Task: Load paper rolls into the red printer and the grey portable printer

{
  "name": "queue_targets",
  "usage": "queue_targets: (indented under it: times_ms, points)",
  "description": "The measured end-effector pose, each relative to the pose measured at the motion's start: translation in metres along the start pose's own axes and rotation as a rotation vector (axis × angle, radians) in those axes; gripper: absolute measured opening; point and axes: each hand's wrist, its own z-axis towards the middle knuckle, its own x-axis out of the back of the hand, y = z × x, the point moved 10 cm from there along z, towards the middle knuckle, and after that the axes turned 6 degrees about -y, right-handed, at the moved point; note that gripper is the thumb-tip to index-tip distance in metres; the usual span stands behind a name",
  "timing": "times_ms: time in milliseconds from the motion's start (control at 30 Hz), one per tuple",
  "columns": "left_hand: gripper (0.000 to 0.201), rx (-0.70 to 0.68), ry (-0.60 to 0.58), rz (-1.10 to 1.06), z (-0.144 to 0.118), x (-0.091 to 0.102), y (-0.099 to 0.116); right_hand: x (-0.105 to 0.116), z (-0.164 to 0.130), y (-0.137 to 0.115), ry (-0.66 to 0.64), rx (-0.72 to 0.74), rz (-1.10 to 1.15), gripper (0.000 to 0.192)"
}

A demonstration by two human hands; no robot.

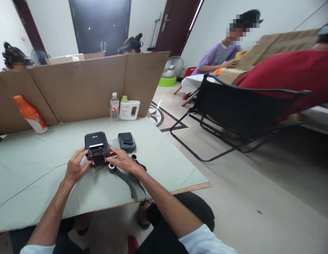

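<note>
A black and red device that looks like a small label printer (96,138) rests on the table, a white strip across its top and dark film at its near end. My left hand (75,166) grips its left side, thumb at the front corner. On the opposite side my right hand (123,160) holds the right front corner with fingers and thumb. Just below my right hand lies a small ribbon roll (111,168), its dark ribbon (125,182) trailing toward the table's near edge. A second dark spool (133,157) sits partly behind that hand. Beyond it is a smaller dark grey device (127,141).
A cardboard partition (82,88) stands along the table's back. Before it are an orange bottle (31,114), a clear water bottle (114,107) and a white jug (129,110). Right of the table stands a black folding chair (232,109); other people sit around.
</note>
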Motion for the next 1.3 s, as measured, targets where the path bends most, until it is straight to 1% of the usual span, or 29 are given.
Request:
queue_targets:
  times_ms: [467,633,767,967,1067,1200,1300]
  points:
    - [0.033,0.019,-0.033,0.042,0.006,-0.001,0.001,0.001,0.001,0.006,0.028,-0.006,-0.025,0.037]
    - [0.033,0.052,-0.052,0.059,0.007,-0.001,-0.001,-0.001,0.003,0.01,0.033,0.0,-0.025,0.038]
    - [0.035,0.076,-0.058,0.051,0.006,-0.003,-0.003,-0.001,0.004,0.006,0.037,0.013,-0.038,0.038]
    - [0.037,0.043,-0.041,0.02,0.003,-0.002,0.003,-0.001,0.004,-0.003,0.04,0.023,-0.042,0.037]
    - [0.038,0.044,-0.064,0.02,0.005,0.0,0.003,-0.001,0.004,-0.001,0.043,0.015,-0.046,0.038]
    - [0.038,0.023,-0.096,-0.01,0.012,0.005,0.005,0.0,0.004,0.003,0.059,0.025,-0.037,0.044]
    - [0.045,0.001,-0.145,-0.06,0.019,0.007,0.005,0.0,0.004,0.005,0.06,0.052,-0.047,0.046]
